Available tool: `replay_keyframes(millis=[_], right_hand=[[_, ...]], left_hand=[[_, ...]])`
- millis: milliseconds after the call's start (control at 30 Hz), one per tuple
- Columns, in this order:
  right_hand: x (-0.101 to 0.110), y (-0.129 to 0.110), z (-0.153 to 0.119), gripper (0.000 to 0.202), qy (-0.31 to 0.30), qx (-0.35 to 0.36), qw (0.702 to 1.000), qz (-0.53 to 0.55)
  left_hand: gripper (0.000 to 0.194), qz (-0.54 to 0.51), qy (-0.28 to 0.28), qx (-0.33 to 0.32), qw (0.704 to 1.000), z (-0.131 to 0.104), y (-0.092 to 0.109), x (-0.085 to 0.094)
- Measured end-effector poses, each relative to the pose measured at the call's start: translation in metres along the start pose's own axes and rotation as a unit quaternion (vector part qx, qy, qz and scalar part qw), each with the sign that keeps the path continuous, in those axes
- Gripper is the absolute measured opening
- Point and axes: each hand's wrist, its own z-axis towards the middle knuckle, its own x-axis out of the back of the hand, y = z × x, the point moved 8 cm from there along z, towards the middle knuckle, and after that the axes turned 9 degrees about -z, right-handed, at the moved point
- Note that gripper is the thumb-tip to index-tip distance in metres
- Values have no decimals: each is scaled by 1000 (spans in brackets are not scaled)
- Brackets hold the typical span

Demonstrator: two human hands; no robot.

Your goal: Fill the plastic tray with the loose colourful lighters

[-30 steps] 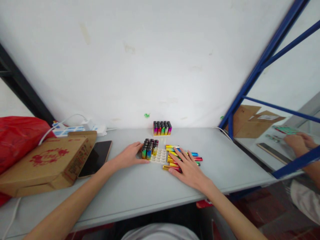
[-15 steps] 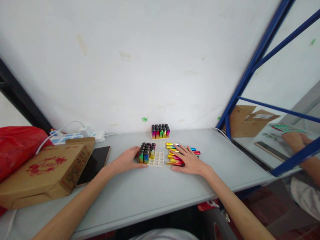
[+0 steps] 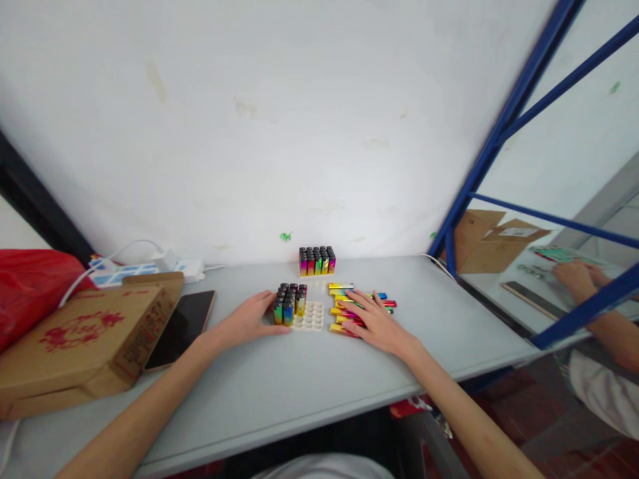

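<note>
Both hands flat on grey worktop (image 3: pixel 299 379), at lighters.
Red bag (image 3: pixel 24 286), cardboard box (image 3: pixel 84 339), dark phone (image 3: pixel 180 319) sat far left. Left hand (image 3: pixel 244 320), fingers loosely spread, gripping nothing, touched the white tray (image 3: pixel 309 318) half-filled with upright lighters (image 3: pixel 288 305). Right hand (image 3: pixel 373 320) lay open, fingers apart, on loose lighters (image 3: pixel 349 299) just right of tray. Full block of lighters (image 3: pixel 316 261) stood by wall. Another person's hand (image 3: pixel 574 276) far right.

A pale grey table (image 3: pixel 279 386) stood against a white, faintly stained wall (image 3: pixel 279 120), with a blue metal rack frame (image 3: pixel 504 126) at the right, a dark post (image 3: pixel 34 213) at the left, and reddish floor (image 3: pixel 559 439) below.
</note>
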Motion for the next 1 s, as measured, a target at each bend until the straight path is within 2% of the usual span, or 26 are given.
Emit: replay_keyframes(millis=[133,300,400,467,600,833,933,1000], right_hand=[[17,21,-2,49,69,-19,997,37],[48,87,-20,45,170,-85,981,50],[54,123,-35,41,159,-111,980,42],[50,137,-43,41,132,-119,983,49],[37,137,-49,39,94,-101,987,83],[31,122,-40,34,94,-96,979,156],[35,123,-37,42,117,-135,951,252],[37,121,-32,46,141,-158,916,341]], left_hand=[[61,-1,-1,12,1000,0,0,0],[62,-15,-2,18,1000,1,0,-1],[62,-17,5,11,1000,2,-1,-1],[62,-17,9,9,1000,2,-1,0],[62,-17,-3,16,1000,2,-1,-1],[61,-16,-2,16,1000,1,-3,-2],[61,-14,-5,16,1000,1,-4,-3],[61,-15,-8,17,1000,1,-3,-3]])
